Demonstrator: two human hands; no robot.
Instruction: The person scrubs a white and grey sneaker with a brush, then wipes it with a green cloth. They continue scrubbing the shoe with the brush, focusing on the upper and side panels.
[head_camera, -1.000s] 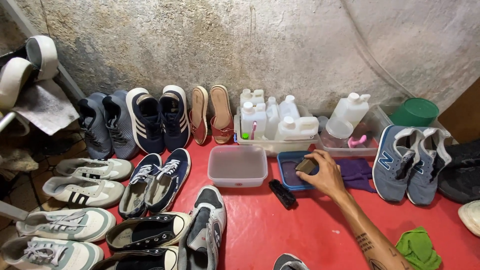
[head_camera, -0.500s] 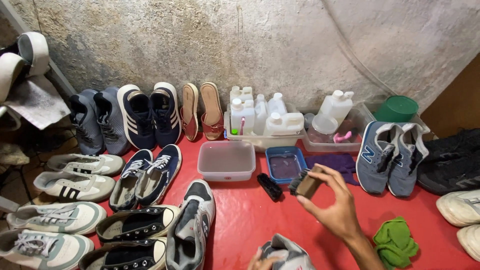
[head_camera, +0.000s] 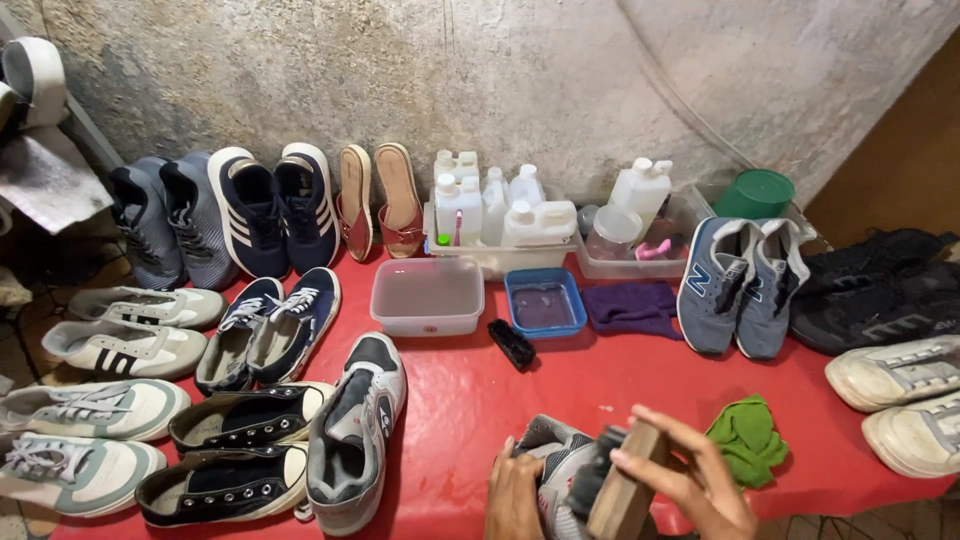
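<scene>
While left hand (head_camera: 515, 497) steadies grey sneaker (head_camera: 556, 470), right hand (head_camera: 690, 480) presses, seemingly, wooden brush (head_camera: 622, 490)

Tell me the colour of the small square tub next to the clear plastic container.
Blue: the small tub shows best in the head view.

**Grey sneaker and wooden brush**

Grey sneaker (head_camera: 553, 462): grey-and-white, laced, toe pointing away, at the near edge of the red mat. Wooden-backed brush (head_camera: 622, 490): dark bristles pressed against the sneaker's right side, block tilted upright.
</scene>
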